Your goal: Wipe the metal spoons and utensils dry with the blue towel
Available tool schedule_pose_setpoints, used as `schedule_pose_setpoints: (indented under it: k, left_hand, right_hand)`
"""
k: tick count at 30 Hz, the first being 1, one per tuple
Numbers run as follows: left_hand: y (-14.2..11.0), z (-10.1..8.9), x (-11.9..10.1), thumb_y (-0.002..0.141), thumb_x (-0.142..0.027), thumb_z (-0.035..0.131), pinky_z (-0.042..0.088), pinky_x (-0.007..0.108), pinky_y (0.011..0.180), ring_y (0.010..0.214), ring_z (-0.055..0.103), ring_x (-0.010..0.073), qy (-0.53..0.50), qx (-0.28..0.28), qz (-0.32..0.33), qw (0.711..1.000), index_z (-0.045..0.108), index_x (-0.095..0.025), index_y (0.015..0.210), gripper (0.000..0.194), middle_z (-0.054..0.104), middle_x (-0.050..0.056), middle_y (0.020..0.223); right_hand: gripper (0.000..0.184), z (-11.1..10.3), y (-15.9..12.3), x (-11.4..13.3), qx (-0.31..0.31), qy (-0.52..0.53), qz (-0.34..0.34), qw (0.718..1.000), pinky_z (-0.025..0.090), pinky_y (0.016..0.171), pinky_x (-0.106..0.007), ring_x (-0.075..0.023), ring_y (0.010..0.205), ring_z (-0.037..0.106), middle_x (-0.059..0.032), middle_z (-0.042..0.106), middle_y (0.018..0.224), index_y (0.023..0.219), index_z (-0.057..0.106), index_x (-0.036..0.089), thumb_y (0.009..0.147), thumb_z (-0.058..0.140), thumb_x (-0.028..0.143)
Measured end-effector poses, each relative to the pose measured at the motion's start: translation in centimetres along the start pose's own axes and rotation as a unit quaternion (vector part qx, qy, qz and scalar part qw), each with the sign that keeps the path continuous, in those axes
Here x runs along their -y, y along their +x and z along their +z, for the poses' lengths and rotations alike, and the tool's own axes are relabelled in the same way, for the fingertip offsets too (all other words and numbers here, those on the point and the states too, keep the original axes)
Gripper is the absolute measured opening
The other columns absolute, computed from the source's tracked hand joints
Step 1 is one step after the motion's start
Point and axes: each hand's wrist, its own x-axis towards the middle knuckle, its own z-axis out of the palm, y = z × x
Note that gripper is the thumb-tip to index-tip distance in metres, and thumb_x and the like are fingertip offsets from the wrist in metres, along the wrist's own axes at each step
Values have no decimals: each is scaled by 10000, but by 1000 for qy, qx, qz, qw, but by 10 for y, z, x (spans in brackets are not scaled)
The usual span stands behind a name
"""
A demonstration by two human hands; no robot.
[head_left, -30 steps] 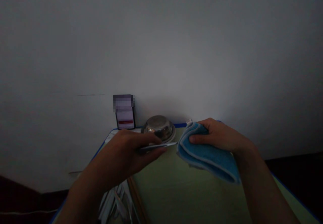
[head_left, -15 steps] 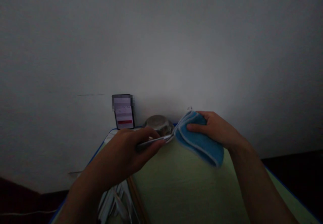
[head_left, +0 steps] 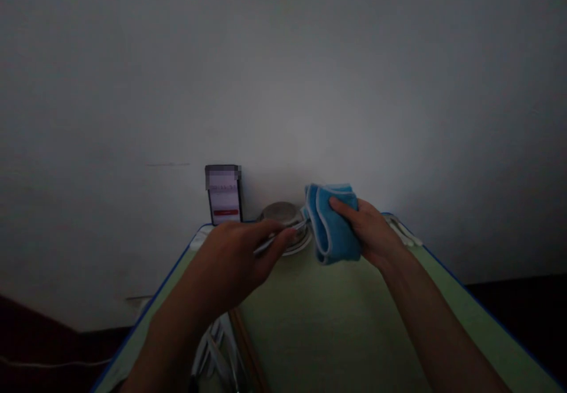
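Left hand: your fingers (head_left: pixel 287 237) pinch a slim metal utensil (head_left: pixel 264 244).
Right hand: your fingers (head_left: pixel 342 207) grip a folded blue cloth (head_left: pixel 337 227), at the utensil's far end.
Counter: green, blue-edged (head_left: pixel 319 322), beneath both.

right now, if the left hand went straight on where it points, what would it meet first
Likely the blue cloth in the right hand, which the utensil in the left hand seems to reach, though depth is unclear.
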Motion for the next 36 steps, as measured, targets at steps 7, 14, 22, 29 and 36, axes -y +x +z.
schedule_pose_setpoints:
  k: [7,14,22,29,36]
  left_hand:
    - [-3,-5,5,833,-357,465,254,172,417,392,352,47,-44,3,26,999,629,-154,618,337,387,-60,430]
    - [-4,-8,2,831,-341,454,236,177,410,391,331,45,-60,32,18,998,582,-147,562,355,339,-67,427]
    - [6,-5,-14,883,-354,323,266,190,420,392,400,64,-90,40,-1,995,491,-160,631,360,391,-64,446]
    - [8,-1,-9,891,-377,324,333,207,509,557,483,99,-115,142,10,983,518,-175,796,296,519,-25,631]
    - [-5,-16,16,899,-372,314,351,206,523,553,496,94,-141,205,-21,968,519,-177,720,336,529,-31,610]
  right_hand:
    - [273,-34,-17,23,187,-278,19,942,494,680,-280,-163,745,634,-18,684,851,919,623,185,710,626,361]
    - [241,-26,-19,33,239,-471,-60,847,454,633,-231,-153,731,617,4,685,824,856,649,186,723,595,379]
    - [203,-8,-26,36,307,-479,-110,815,409,567,-202,-124,661,584,35,665,770,856,659,227,749,570,375]
    - [203,-2,-25,36,292,-526,-152,784,374,531,-202,-112,593,551,20,637,692,839,661,216,768,550,370]
    - [254,-9,-22,35,283,-536,-123,786,399,567,-238,-157,673,600,-8,665,778,855,653,202,750,558,413]
